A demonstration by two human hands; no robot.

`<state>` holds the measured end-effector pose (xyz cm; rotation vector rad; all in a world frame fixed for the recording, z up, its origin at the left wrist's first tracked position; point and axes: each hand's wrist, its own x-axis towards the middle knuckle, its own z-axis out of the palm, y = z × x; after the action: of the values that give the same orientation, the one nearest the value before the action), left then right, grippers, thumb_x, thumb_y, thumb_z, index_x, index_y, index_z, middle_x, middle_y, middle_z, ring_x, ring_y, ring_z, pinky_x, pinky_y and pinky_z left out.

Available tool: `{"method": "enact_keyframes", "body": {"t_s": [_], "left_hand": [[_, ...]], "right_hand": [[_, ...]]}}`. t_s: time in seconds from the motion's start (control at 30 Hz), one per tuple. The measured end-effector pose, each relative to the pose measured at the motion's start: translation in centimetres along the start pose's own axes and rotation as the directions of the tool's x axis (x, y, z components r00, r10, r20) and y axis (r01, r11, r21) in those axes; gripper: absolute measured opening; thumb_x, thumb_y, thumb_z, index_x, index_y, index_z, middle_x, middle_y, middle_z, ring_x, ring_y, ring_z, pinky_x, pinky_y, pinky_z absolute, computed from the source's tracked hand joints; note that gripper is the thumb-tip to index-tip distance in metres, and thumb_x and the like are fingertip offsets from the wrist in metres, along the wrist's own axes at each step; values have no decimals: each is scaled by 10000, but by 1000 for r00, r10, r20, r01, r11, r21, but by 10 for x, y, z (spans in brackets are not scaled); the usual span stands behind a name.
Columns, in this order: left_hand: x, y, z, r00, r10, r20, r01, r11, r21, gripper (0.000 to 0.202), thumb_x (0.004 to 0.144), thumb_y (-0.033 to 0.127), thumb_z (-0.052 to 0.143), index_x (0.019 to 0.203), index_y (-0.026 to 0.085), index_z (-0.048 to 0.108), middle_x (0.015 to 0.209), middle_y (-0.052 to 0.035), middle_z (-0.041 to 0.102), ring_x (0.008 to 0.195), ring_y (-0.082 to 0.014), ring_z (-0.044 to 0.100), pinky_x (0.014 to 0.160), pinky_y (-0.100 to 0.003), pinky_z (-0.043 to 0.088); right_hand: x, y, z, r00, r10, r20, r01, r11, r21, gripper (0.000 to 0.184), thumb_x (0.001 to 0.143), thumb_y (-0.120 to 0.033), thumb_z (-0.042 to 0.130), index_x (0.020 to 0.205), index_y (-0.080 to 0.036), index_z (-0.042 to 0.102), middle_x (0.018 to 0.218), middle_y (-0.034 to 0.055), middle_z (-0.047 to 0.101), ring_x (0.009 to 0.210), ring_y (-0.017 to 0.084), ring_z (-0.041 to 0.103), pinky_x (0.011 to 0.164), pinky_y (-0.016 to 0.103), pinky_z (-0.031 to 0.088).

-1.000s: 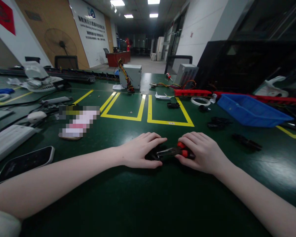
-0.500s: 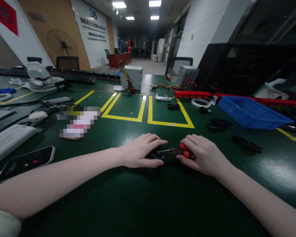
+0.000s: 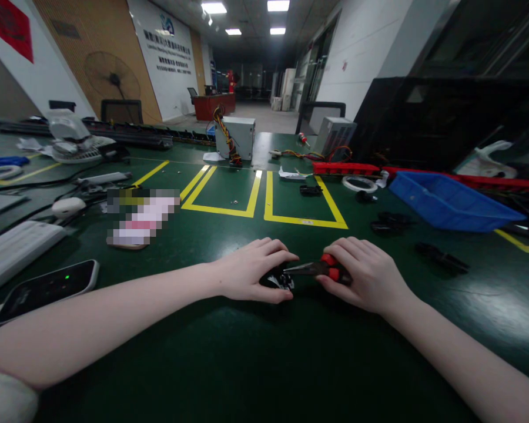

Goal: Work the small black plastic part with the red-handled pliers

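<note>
My right hand [image 3: 364, 271] is closed around the red handles of a pair of needle-nose pliers [image 3: 308, 268], whose narrow jaws point left. At the tip of those jaws is a small black part [image 3: 284, 279] with a pale, shiny patch. My left hand [image 3: 256, 271] rests low over the table with its thumb and fingers curved about this part. Its far side is hidden beneath the fingers. Whether the plier tip touches the part or only hovers over it, I cannot tell.
Black parts [image 3: 441, 257] lie on the green table to the right, before a blue bin [image 3: 456, 202]. Yellow tape [image 3: 306, 221] marks boxes ahead. A phone [image 3: 143, 220], a black-faced device [image 3: 48, 291] and a white power strip [image 3: 17, 255] are on the left. Power supplies [image 3: 242, 138] stand behind.
The pliers and my right hand have shifted slightly, with the jaws a little higher. More of the black part shows between my left thumb and fingers, its pale patch now visible.
</note>
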<state>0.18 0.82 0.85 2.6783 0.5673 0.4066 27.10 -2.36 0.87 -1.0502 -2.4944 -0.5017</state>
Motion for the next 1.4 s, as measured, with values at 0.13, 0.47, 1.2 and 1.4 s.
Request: {"method": "enact_keyframes", "body": {"t_s": [0.13,0.47,1.2,1.4], "left_hand": [[0,1,1,1000,4,4,-4,999,48,607,887,505,590,1385,185,454,1361,-132,501,1197,-310,501,1020,-449,422],[1,3,-1,998,-8,55,3,997,80,600,870,497,612,1376,210,464,1409,-113,478,1240,-313,475,1044,-474,392],[15,25,-16,984,-101,-145,53,952,-301,327,913,373,634,1186,193,618,1184,-43,666,1165,-219,574,1120,-414,259],[43,26,-18,975,-190,117,217,682,-698,296,859,265,687,1095,103,613,1060,-73,666,993,-198,633,870,-315,499]], "right_hand": [[0,1,1,1000,16,13,-15,1000,-18,336,901,-474,514,945,-154,604,873,115,659,764,230,593,660,346,431],[3,-5,-7,998,-36,-52,32,997,-76,341,894,-480,550,948,-150,619,879,117,658,788,233,582,691,352,417],[14,-19,-15,972,-185,-142,150,962,-227,358,899,-461,553,916,-114,640,858,119,688,796,233,614,723,350,456],[22,-19,-29,941,-282,-187,200,910,-364,289,899,-370,583,975,-96,635,869,141,688,809,245,614,737,362,472]]}}
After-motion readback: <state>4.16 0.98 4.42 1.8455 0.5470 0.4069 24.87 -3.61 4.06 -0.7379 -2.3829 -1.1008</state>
